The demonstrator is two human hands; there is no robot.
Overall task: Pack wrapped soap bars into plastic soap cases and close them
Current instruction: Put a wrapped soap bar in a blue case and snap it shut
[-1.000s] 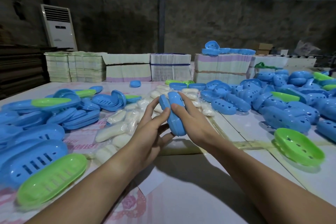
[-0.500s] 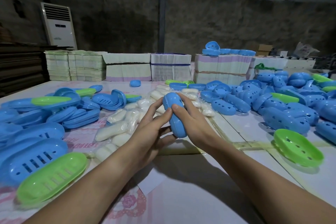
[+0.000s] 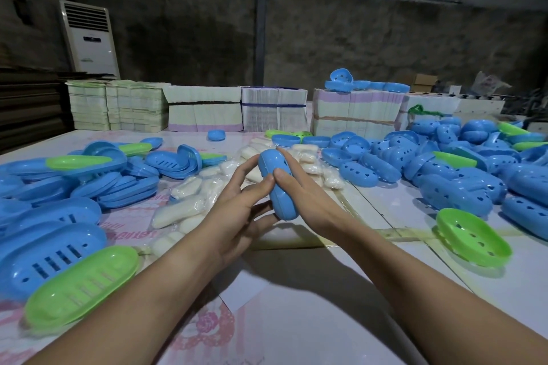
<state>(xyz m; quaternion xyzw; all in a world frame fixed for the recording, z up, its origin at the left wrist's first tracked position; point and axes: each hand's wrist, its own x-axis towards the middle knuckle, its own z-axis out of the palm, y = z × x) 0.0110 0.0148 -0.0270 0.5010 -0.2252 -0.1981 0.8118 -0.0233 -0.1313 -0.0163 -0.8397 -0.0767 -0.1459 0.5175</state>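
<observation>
Blue soap case (image 3: 277,187) held by 2 hands.

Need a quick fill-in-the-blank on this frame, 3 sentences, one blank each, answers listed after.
1. Both hands, left hand and right hand, hold one soap case whose colour is ____.
2. The lone case half lying open near the right edge of the table is ____ in colour.
3. The wrapped soap bars lie in a pile to the ____ of the held case.

Answers: blue; green; left
</observation>
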